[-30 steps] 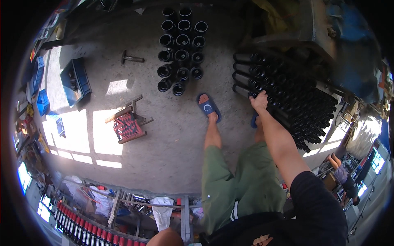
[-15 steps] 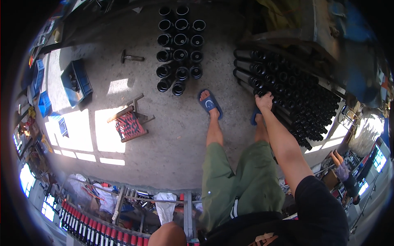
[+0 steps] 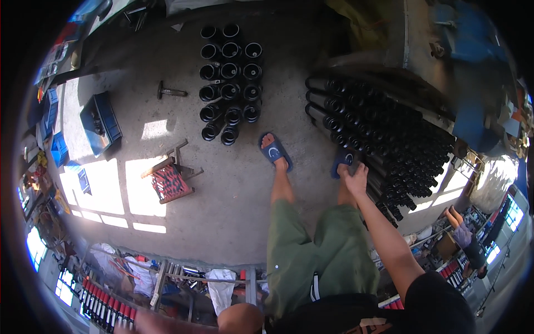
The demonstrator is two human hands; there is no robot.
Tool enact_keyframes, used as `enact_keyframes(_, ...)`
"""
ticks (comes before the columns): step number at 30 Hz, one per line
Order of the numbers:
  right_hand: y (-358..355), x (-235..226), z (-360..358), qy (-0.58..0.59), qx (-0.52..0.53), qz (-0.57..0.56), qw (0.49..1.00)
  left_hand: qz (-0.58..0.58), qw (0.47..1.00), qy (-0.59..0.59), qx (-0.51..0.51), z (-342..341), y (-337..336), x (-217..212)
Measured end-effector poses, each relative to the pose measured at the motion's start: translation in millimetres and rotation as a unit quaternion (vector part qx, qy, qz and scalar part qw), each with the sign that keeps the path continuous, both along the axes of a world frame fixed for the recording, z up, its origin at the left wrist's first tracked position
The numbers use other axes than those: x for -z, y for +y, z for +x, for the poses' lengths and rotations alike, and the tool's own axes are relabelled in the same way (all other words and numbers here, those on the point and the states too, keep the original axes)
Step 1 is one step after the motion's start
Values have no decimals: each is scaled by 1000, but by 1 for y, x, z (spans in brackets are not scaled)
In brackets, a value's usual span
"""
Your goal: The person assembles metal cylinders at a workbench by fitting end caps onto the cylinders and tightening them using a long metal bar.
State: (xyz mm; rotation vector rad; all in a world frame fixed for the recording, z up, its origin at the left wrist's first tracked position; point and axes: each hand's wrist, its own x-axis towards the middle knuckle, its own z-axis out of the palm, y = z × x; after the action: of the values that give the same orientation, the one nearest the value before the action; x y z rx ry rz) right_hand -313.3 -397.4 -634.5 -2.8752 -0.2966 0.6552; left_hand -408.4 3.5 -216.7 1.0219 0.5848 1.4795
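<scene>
At centre right of the frame, the right hand (image 3: 354,177) reaches down onto the near edge of the stack of black tubes (image 3: 384,133), fingers curled over one tube end, while the left hand lies outside the view.

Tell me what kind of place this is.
Probably a metalworking shop or parts yard: black tubes stand on a concrete floor, the right hand rests on a stack of black pipes, and a hammer lies nearby.

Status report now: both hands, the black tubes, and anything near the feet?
Right hand on stacked black tubes, grip unclear. Left hand not visible. Upright tube cluster ahead of left sandal; small red stool to the left.
</scene>
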Motion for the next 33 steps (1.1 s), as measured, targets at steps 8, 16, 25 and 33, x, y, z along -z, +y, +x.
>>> enact_keyframes(8, -117, -132, 26, 91, 79, 19, 992, -199, 448, 857, 160, -35, -18, 420)
enact_keyframes(16, -224, -204, 98, 52, 332, 101, 937, -264, 390, 868, 157, -35, -25, 475)
enact_keyframes(25, -149, -241, 290, 71, 330, 296, 894, -488, 687, 512, 169, -94, -122, 105)
enact_keyframes(33, -52, -244, 339, 408, 446, 546, 581, -85, 907, 350, 220, 70, -176, -194)
